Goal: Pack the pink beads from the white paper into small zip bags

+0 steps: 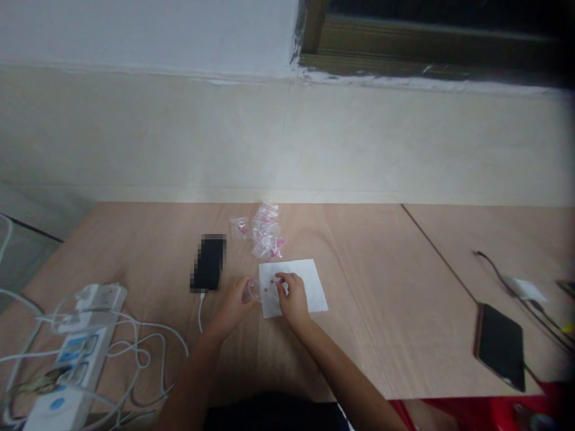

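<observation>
A pale plastered wall (144,137) fills the top of the view, with a dark wooden window frame (404,42) at the upper right, and below it runs a light plywood tabletop (359,311) with a dark seam toward the right. A white power strip (76,359) tangled in white cables (135,353) lies at the lower left, and a dark tablet (501,347) lies at the lower right. A pixelated phone (208,262) with a white charging cable (200,314) sits left of centre, and above the centre lies a small heap of zip bags (266,230) with pink marks and contents. Just below them, a white paper sheet (309,287) lies slightly askew. The small transparent bag (252,291) sits at the paper's left edge, its long axis nearly level and pointing right, its plastic crumpled and glossy, too blurred to show an opening. The left hand (231,308) holds it, fingers closed around it, with the forearm rising from the bottom of the frame. The right hand (293,297) arches over the paper, its fingertips (281,278) drawn together near a few tiny pink beads (269,289), though whether they pinch anything is too small to tell
</observation>
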`<state>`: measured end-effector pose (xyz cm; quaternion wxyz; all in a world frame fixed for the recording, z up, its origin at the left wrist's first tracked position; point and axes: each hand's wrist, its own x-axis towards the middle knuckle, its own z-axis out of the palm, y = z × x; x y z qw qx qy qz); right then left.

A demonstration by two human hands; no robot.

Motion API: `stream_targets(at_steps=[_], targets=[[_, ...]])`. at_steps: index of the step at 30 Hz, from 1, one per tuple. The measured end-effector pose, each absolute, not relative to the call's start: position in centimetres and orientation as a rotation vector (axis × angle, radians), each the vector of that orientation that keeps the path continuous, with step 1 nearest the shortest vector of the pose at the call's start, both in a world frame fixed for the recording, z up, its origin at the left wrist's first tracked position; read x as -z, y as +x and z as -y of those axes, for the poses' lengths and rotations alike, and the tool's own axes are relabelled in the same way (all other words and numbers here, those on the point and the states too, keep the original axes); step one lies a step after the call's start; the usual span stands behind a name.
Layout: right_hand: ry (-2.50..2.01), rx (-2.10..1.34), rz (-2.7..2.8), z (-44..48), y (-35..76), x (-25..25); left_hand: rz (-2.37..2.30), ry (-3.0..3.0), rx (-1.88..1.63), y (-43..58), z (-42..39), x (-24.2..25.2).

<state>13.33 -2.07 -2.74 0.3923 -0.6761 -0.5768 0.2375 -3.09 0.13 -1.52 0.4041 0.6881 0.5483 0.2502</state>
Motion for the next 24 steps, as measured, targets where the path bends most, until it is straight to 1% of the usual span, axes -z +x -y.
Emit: stream_targets(at_steps=[5,11,14,18,21,24], targets=[[-1.798,-0.612,1.608,0.8,13.5,5.0,-1.420,1.772,-0.607,-3.8,-0.6,1.5],[-1.767,-0.628,1.677,0.2,13.4,5.0,-1.436,1.790,-0.605,-3.4,-1.3,1.7],[-1.726,-0.652,1.629,0.1,13.5,4.2,-1.437,1.791,-0.607,-3.3,-1.2,1.5],[-1.637,-0.671,1.455,0.9,12.9,1.7,-1.365,1.803,-0.615,-2.9,-0.8,1.1],[-1.518,-0.696,1.505,1.7,12.1,-0.2,-1.286,1.798,-0.630,-2.4,-0.5,1.0],[-1.513,-0.707,1.512,2.3,11.8,-0.6,-1.292,1.777,-0.646,-2.3,-0.3,1.2]])
